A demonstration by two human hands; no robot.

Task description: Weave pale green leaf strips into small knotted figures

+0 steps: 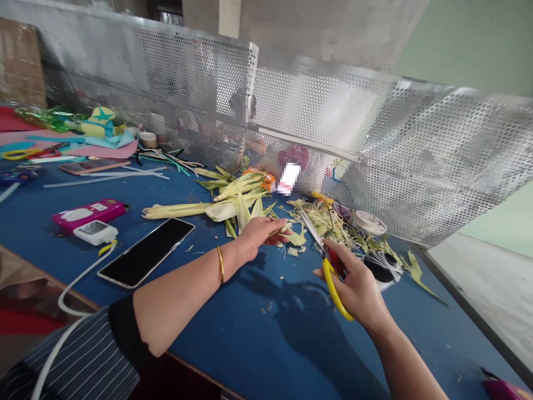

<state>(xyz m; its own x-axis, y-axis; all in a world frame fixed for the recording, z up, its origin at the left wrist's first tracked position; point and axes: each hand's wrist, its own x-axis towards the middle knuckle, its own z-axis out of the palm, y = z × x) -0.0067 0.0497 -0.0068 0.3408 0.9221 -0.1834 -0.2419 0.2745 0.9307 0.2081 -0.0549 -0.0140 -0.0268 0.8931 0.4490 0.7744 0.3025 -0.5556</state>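
Note:
My left hand (261, 236), with a gold bangle at the wrist, is closed on a pale green piece of corn husk (296, 237) above the blue table. In my right hand (353, 278) are scissors (328, 266) with yellow and red handles. Their blades point up and away, to the right of the husk piece and apart from it. Behind my left hand lies a pile of corn husks (233, 200). Shredded husk scraps (333, 219) are heaped beyond the scissors' tips.
A black-screened phone (145, 253) and a magenta device (88, 214) with a white cabled unit (96, 231) lie left. A tape roll (368, 222) and a dark cup (381, 266) stand right. Perforated metal panels (308, 100) line the back; coloured paper (112, 144) lies far left.

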